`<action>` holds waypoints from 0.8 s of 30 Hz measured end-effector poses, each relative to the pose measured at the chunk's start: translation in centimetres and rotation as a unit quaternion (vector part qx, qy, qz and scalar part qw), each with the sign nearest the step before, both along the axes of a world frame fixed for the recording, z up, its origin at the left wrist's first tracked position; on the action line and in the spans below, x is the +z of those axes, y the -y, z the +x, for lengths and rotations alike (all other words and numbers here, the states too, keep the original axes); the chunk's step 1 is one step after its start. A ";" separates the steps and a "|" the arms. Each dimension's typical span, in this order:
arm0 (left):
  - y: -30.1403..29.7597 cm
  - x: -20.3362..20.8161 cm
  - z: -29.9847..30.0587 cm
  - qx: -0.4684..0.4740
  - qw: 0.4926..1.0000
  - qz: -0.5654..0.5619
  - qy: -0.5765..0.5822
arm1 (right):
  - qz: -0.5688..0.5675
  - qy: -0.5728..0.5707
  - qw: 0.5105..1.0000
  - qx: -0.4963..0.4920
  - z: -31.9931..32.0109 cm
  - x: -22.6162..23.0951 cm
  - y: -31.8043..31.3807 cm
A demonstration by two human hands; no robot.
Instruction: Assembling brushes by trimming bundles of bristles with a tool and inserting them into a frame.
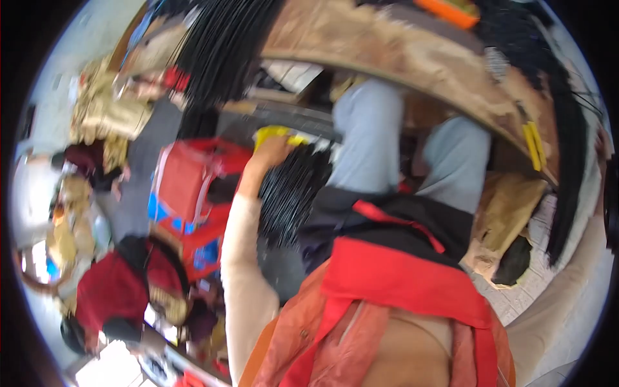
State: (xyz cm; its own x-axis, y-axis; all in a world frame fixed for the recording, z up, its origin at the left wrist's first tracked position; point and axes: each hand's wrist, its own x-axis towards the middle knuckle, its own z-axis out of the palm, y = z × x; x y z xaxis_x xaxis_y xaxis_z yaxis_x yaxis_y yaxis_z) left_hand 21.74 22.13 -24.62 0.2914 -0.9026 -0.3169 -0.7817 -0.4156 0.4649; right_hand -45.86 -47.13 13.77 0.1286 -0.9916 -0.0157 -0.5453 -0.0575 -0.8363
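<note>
Down at my left side, my left hand (pixel 276 149) reaches to a bright yellow piece (pixel 265 134) at the upper end of a bundle of black cables (pixel 293 193). The hand touches or overlaps the yellow piece; blur hides whether the fingers grip it. Below the hand, the cable strands spread out. My right hand (pixel 604 143) shows only dimly at the far right rim, beside black cables (pixel 560 168) hanging over the table's edge. Its fingers cannot be made out.
A wooden table (pixel 348 39) curves across the front above my knees. On it lie yellow-handled pliers (pixel 532 143), an orange tray (pixel 449 11) and another black cable bundle (pixel 222 51). Red stools (pixel 187 177) stand at left; a person in dark red (pixel 113 290) sits behind them.
</note>
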 end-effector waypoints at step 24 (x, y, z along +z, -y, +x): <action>15.1 35.0 -21.1 0.008 0.755 -0.259 -0.603 | 0.058 0.371 0.810 0.450 36.2 2.1 -38.4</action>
